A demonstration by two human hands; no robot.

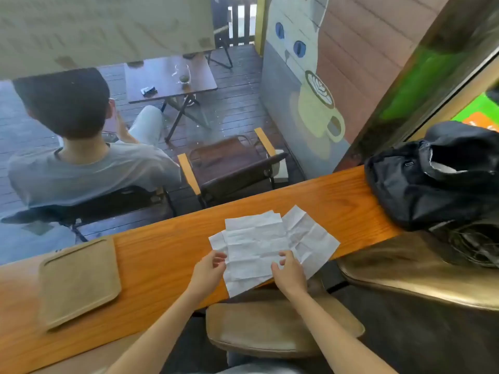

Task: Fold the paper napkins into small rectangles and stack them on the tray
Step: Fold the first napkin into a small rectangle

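Pinching the near part of the top napkin (256, 247), both hands sit close together at the front edge of the desk (167, 249): the left hand (209, 268) has its grip closed on the sheet's left edge, thumb over fingers, and the right hand (287, 271) has its grip curled onto the paper near its lower right side. That napkin lies unfolded and heavily creased, its near corner hanging past the desk edge over the seat (270, 327) below. A second napkin (310, 238) lies beneath and to the right, partly covered, and a corner of what may be a third peeks out at the left

The likeliest slip, as I judge it, is dragging the lower sheets along when the top one is lifted or folded, since thin paper clings; they could skew or slide off the front edge. The old creases may also pull a new fold crooked, giving an uneven rectangle. A hard pinch could tear the soft paper

Further left, well apart from the napkins, the tray (78, 282) holds nothing yet, so every folded piece must be carried across, where it could spring open. A black bag (432, 179) rests at the desk's far right end
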